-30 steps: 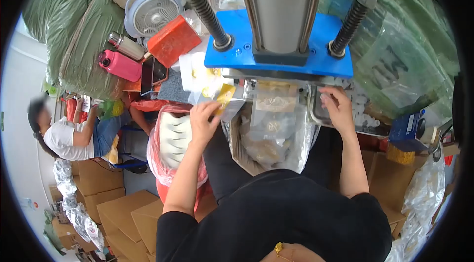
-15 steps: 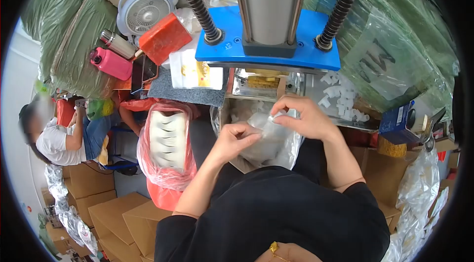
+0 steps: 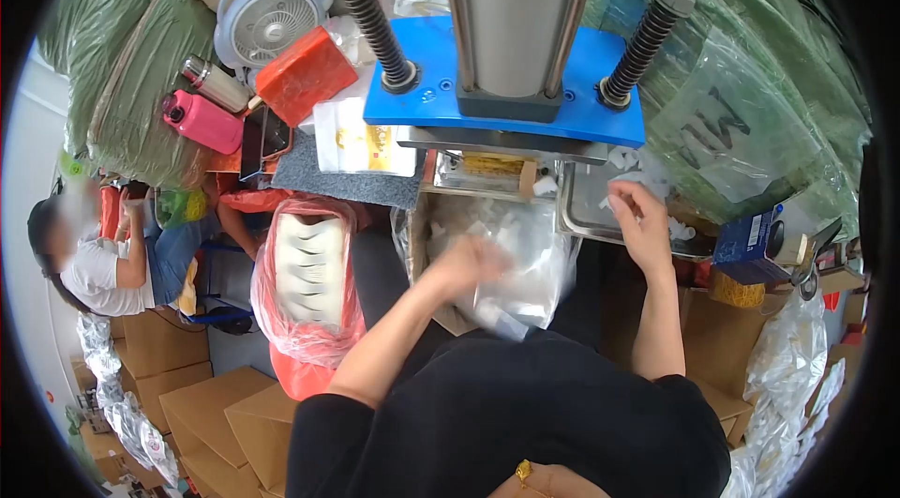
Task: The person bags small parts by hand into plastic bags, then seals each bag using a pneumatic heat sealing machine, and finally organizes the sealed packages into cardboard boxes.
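My left hand is smeared by motion over the plastic-lined box, which has small white pieces in it; its fingers are too blurred to read. On the right, my right hand is over the near edge of the metal tray, thumb and fingers apart, nothing seen between them. White pieces lie in that tray. Beyond the box, under the blue press plate, sits a yellowish block with a small white piece at its right.
Left of the box stands a red bag with stacked white pieces. A grey mat, pink bottle, fan and blue box lie around. A co-worker sits at the far left.
My hands have moved apart. My right hand went right to the tray and its fingers opened; the small white piece it pinched is gone from it. My left hand moved slightly right and blurred.
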### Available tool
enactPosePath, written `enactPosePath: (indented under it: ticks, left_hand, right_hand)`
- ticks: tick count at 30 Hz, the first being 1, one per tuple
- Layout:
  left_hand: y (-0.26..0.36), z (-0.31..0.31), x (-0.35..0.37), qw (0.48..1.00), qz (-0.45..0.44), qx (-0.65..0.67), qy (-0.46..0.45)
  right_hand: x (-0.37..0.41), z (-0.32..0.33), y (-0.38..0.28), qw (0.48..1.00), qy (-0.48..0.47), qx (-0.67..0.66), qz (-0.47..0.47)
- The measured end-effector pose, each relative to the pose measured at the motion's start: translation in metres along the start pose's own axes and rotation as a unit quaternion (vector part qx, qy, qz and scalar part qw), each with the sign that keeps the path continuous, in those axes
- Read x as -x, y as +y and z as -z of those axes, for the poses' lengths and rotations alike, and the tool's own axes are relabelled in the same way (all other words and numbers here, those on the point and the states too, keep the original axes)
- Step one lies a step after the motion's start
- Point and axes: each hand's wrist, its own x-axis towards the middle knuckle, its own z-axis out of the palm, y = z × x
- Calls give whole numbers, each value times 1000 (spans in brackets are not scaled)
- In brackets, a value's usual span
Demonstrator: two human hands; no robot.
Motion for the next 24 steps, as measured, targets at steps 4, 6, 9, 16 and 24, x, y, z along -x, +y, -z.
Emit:
enactPosePath:
  ticks: [4,6,9,16,24]
  left_hand:
    - [2,45,75,998,52,-19,26]
    - [14,78,103,961,44,48,269]
    - [10,84,115,966,48,-72,245]
    - [-26,59,90,970,16,94,226]
    - [-32,49,95,957,31,195,214]
  right_hand:
    - [23,-3,25,992,16,-72,-101]
    - [16,-5,27,992,26,-84,-90]
    - [5,-19,11,997,45,-69,-11]
    - [31,-87,-24,919,-388,68,5]
    - [72,-227,126,778,-396,479,93]
